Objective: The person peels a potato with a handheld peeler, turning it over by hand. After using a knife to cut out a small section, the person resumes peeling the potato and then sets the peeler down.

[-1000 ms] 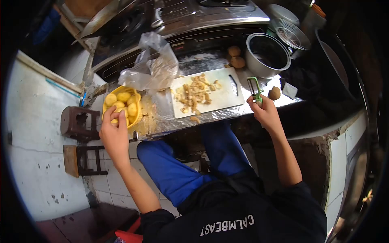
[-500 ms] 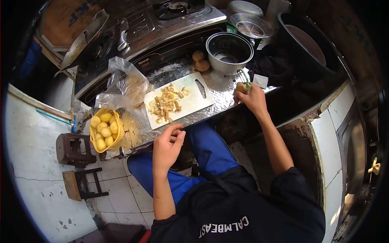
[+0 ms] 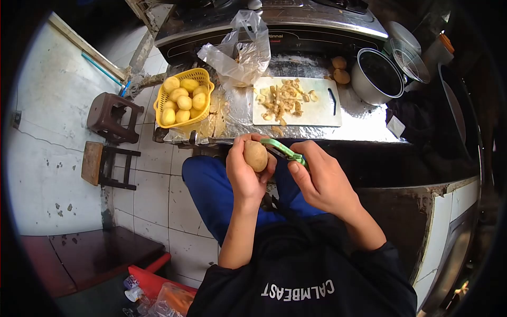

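My left hand (image 3: 247,174) is wrapped round an unpeeled brown potato (image 3: 255,156), held above my lap just in front of the counter edge. In my right hand (image 3: 322,177) is a green peeler (image 3: 282,150), its head close to the top of the potato. Beyond them a white cutting board (image 3: 322,113) bears a heap of peelings (image 3: 285,100). A yellow basket (image 3: 210,87) to the left holds several peeled potatoes (image 3: 182,102). Two brown potatoes (image 3: 341,76) sit beside a metal pot (image 3: 364,84).
A crumpled plastic bag (image 3: 245,47) lies behind the board, before the stove (image 3: 274,31). Right of the pot are a wire strainer (image 3: 411,62) and a large dark pan (image 3: 454,111). Stools (image 3: 113,119) stand on the floor at left.
The view has swung left and down. My right hand has come from the counter to my lap with the peeler, and the potato is now in my left hand, which was empty.
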The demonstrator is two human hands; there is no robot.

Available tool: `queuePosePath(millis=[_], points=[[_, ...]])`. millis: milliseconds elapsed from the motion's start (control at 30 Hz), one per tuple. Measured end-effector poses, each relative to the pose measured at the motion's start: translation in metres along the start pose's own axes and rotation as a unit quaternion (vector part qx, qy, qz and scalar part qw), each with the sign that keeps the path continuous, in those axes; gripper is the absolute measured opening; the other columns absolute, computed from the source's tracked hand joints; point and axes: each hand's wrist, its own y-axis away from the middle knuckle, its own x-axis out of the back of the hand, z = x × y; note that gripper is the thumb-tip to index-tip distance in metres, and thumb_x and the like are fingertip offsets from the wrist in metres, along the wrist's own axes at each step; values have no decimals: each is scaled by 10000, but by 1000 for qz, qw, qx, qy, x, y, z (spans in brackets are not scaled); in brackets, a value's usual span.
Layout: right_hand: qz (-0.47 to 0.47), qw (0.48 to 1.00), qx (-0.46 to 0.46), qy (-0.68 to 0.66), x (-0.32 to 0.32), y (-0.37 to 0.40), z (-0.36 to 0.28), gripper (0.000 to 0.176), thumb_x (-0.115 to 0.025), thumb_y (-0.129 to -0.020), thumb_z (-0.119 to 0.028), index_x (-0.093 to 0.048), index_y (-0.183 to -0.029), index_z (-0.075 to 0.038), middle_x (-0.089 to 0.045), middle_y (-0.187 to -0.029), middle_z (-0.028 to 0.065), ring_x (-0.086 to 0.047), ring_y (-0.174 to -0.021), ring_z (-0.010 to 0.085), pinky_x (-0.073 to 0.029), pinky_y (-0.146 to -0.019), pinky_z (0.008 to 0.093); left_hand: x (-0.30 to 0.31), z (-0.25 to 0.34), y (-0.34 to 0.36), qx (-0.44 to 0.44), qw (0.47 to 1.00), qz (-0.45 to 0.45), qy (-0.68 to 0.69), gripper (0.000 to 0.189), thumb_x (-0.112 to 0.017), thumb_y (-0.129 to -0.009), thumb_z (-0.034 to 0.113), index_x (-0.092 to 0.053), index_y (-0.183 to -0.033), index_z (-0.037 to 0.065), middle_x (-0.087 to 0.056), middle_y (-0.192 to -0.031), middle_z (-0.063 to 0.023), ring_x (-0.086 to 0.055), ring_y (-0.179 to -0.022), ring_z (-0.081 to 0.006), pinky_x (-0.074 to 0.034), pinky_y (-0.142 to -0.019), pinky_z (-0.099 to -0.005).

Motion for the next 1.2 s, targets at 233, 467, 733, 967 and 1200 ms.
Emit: queuePosePath(millis=[233, 467, 733, 967, 1200], points=[[-116, 965, 128, 199, -8, -1, -3, 305, -554, -948, -311, -468, -799, -59, -556, -589, 95, -559, -456, 299, -427, -407, 382, 1, 13, 17, -58, 998, -34, 6, 623, -234, -970, 578, -532, -943, 31, -573, -839, -115, -480, -427, -117, -293, -335, -202], [-95, 969, 119, 194, -19, 1, -9, 304, -539, -954, -318, -470, -808, -60, -579, -592, 101, -564, -445, 304, -435, -398, 384, -5, 7, 24, -161, 980, 28, -112, 617, -193, -993, 532, -536, -922, 24, -591, -774, -98, -538, -578, -134, -413, -498, -235], [-66, 978, 105, 169, -31, -5, -19, 294, -533, -954, -311, -466, -815, -61, -595, -587, 102, -582, -458, 316, -454, -397, 394, 1, 19, 24, -181, 976, 81, -93, 485, -239, -987, 381, -540, -890, 13, -585, -765, -110, -541, -664, -170, -455, -614, -285], [-66, 981, 95, 154, -29, -9, -15, 292, -538, -954, -295, -463, -815, -50, -595, -588, 116, -583, -469, 331, -463, -411, 411, 3, 24, 25, -155, 983, 51, -86, 424, -284, -944, 317, -573, -887, 10, -597, -766, -88, -502, -522, -113, -376, -415, -219], [-66, 989, 75, 105, -23, -17, -13, 298, -538, -961, -271, -457, -815, -24, -569, -561, 162, -578, -499, 378, -454, -441, 448, 1, 26, 30, -159, 985, 9, -74, 395, -287, -952, 297, -548, -894, 6, -558, -697, -75, -399, -410, -113, -304, -353, -234]])
